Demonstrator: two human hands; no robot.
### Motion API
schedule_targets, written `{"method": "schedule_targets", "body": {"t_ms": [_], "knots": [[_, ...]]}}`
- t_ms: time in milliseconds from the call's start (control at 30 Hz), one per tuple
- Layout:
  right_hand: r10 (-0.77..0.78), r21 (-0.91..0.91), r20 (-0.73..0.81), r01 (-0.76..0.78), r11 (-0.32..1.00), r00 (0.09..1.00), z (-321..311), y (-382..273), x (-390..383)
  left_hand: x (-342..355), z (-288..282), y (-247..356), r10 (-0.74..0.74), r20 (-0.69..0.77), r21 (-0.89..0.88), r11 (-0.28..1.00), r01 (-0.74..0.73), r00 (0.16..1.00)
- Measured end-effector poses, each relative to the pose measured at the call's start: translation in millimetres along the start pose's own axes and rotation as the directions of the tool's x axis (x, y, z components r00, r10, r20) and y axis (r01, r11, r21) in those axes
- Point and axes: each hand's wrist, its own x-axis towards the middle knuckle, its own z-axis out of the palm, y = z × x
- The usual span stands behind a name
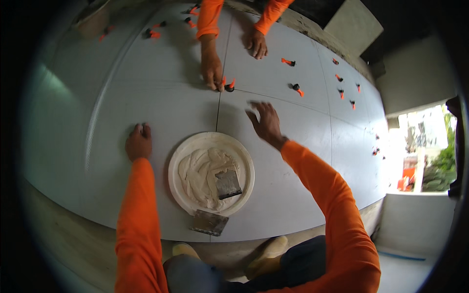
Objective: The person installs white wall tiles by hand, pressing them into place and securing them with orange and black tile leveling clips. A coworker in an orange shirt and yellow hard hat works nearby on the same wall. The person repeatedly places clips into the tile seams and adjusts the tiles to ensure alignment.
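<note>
My left hand point(139, 142) rests on the large grey tile point(117, 180), its fingers curled in and nothing visible in them. To the right, my right hand point(267, 123) hovers above the grey surface, fingers spread and holding nothing. Between my forearms a round white basin point(175, 196) contains creamy paste point(198, 176), with a flat metal scraper blade point(228, 184) lying in it. A second scraper blade point(209, 222) lies against the basin's near rim. Beyond my right hand, another person's hand point(211, 68) touches one of two orange-and-black tile levelling clips point(230, 87) at a joint.
The other person's second hand point(257, 45) leans on the tiles farther back. Several more orange-and-black clips point(289, 62) stand along the joints. My shoes point(267, 256) are at the near edge. A pale slab point(354, 27) leans at the back right, beside a bright opening point(422, 151).
</note>
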Motion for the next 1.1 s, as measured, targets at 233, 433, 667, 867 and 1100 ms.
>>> {"method": "schedule_targets", "body": {"t_ms": [233,433,667,867,1100], "knots": [[0.234,-0.486,0.515,0.056,0.872,0.825,41.9,-54.3,198.2,3.4,5.0,-10.5,0.005,-0.021,-0.148,0.989,-0.008,1.000],[0.291,-0.265,0.713,-0.140,0.954,0.638,46.4,-38.2,240.2,3.5,4.4,-13.7,-0.005,0.024,-0.235,0.972,0.010,1.000],[0.272,-0.335,0.647,-0.055,0.941,0.713,65.1,-6.4,220.2,4.4,7.1,-19.2,0.033,0.037,-0.332,0.943,-0.019,0.999],[0.266,-0.659,0.718,0.504,0.558,0.643,94.4,-25.2,235.0,1.4,6.8,-19.9,0.053,0.028,-0.376,0.926,-0.039,0.998],[0.074,-0.588,0.733,0.574,0.570,0.676,100.0,-28.1,232.3,4.6,8.7,-20.2,0.081,0.079,-0.366,0.929,-0.046,0.994]]}}
